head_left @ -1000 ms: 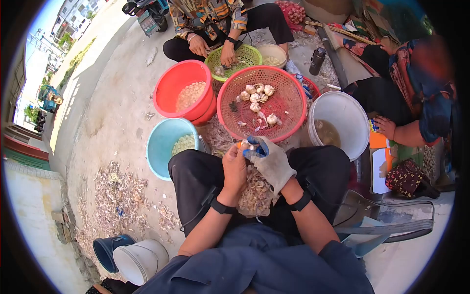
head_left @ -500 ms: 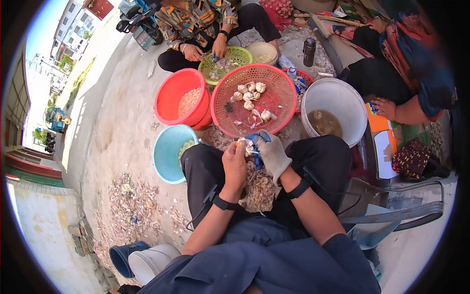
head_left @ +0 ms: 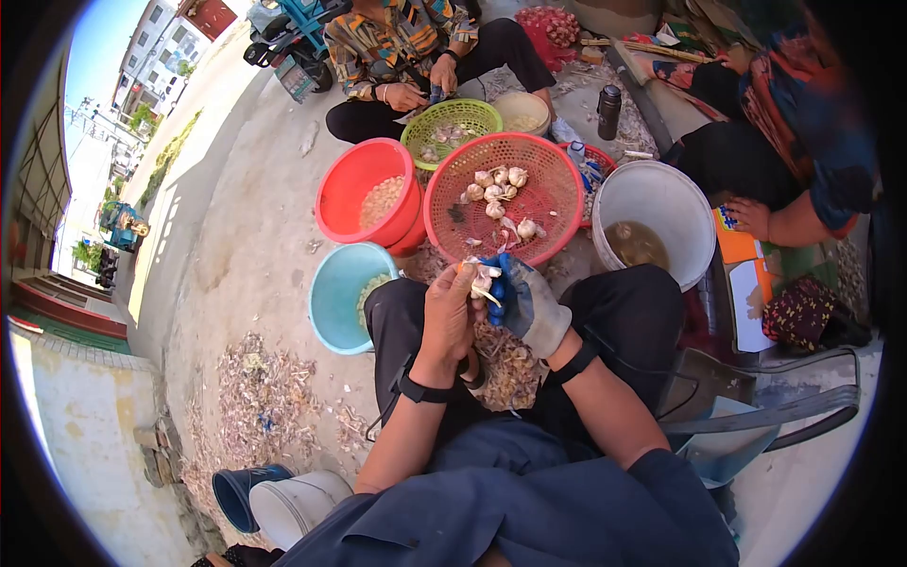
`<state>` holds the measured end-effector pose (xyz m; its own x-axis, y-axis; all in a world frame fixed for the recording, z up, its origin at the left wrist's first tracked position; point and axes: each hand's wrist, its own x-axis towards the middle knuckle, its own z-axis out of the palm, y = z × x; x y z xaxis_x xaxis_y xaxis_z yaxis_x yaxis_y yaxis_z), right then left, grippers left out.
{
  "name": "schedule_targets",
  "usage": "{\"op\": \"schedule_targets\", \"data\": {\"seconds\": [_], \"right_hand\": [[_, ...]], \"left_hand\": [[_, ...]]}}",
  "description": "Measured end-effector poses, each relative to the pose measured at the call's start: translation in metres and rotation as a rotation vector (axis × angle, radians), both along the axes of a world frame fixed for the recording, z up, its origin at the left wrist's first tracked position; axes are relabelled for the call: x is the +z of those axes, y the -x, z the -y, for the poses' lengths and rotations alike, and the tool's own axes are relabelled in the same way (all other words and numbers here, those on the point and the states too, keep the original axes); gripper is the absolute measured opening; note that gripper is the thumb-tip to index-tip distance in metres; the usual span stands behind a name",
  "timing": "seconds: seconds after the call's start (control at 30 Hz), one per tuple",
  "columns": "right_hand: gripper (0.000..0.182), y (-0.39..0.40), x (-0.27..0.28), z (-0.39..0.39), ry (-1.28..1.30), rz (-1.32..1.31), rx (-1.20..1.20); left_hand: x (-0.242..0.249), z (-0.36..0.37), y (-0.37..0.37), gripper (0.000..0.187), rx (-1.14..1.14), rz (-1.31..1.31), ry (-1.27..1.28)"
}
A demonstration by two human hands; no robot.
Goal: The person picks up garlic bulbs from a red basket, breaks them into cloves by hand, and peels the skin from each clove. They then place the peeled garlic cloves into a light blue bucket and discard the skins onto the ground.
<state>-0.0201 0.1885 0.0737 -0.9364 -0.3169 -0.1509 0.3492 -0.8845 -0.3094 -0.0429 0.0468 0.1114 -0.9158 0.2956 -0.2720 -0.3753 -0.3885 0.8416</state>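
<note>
Between my thumb and fingers, my left hand (head_left: 450,307) holds a partly opened garlic bulb (head_left: 485,281) above my lap. On the bulb's right side, my right hand (head_left: 531,307), in a grey and blue glove, is closed on something blue that its fingers mostly hide. Just beyond both hands is a red perforated basket (head_left: 444,222) with several garlic bulbs (head_left: 496,189) and loose skins. Below the hands, a heap of peeled skins (head_left: 510,369) lies between my legs.
A red basin (head_left: 331,194) and a turquoise basin (head_left: 326,302) hold peeled cloves at the left. A white bucket (head_left: 694,208) with murky water stands right. A co-worker (head_left: 402,57) sits behind a green basket (head_left: 491,118); another person (head_left: 808,203) sits at right.
The view has shifted, so the basins and baskets appear slightly farther right. My gloved hand has turned a little against the bulb, and more of its blue palm shows. The co-worker's hands have moved slightly.
</note>
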Motion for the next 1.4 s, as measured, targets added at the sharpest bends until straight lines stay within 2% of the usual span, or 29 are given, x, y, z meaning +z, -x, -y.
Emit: {"op": "schedule_targets", "data": {"seconds": [0.1,0.17,0.27,0.3,0.37,0.57,0.67,0.8,0.87,1.0,1.07,1.2,1.3,1.37,1.4], "right_hand": [[0.027,0.0,0.003,0.002,-0.154,-0.005,-0.075],[0.027,0.001,0.004,0.003,-0.328,-0.056,-0.143],[0.025,0.004,0.009,0.0,-0.397,-0.043,-0.11],[0.025,0.003,0.01,0.0,-0.397,-0.045,-0.11],[0.024,-0.001,0.014,0.001,-0.173,-0.016,-0.126],[0.02,0.0,0.016,0.005,-0.22,-0.076,-0.127],[0.017,0.0,0.015,0.007,-0.363,-0.025,-0.156],[0.017,0.004,0.007,0.004,-0.407,-0.034,-0.125],[0.019,0.003,0.012,0.004,-0.284,-0.007,-0.104],[0.024,-0.003,0.022,-0.007,-0.196,-0.072,-0.036],[0.029,-0.001,0.016,-0.008,-0.101,-0.129,0.036],[0.029,-0.004,0.02,0.001,-0.102,-0.058,-0.023],[0.028,-0.005,0.021,0.01,-0.148,-0.006,-0.125],[0.028,-0.006,0.026,0.019,-0.554,0.012,-0.22],[0.026,-0.007,0.023,0.022,-0.609,-0.026,-0.236]], "left_hand": [[-0.004,0.0,-0.001,0.025,0.043,0.04,0.048],[-0.009,0.001,-0.002,0.026,0.077,-0.032,0.081],[-0.009,0.006,-0.001,0.027,0.071,-0.076,0.156],[-0.008,0.006,-0.001,0.027,0.071,-0.077,0.155],[-0.002,0.009,-0.002,0.025,0.054,-0.07,0.018],[-0.004,0.011,-0.003,0.028,0.093,-0.032,-0.085],[-0.005,0.011,-0.004,0.027,0.09,-0.032,-0.034],[-0.006,0.01,-0.005,0.026,0.091,-0.001,-0.023],[-0.005,0.008,-0.006,0.026,0.095,0.006,-0.027],[-0.006,0.01,-0.003,0.022,0.064,-0.007,-0.125],[-0.004,0.01,0.001,0.021,0.163,0.0,-0.188],[0.002,0.009,0.004,0.021,0.265,-0.018,-0.113],[-0.017,0.009,0.003,0.022,0.2,-0.071,-0.103],[-0.022,0.002,0.001,0.021,0.232,-0.066,-0.068],[-0.026,0.002,0.0,0.02,0.229,-0.083,-0.02]]}}
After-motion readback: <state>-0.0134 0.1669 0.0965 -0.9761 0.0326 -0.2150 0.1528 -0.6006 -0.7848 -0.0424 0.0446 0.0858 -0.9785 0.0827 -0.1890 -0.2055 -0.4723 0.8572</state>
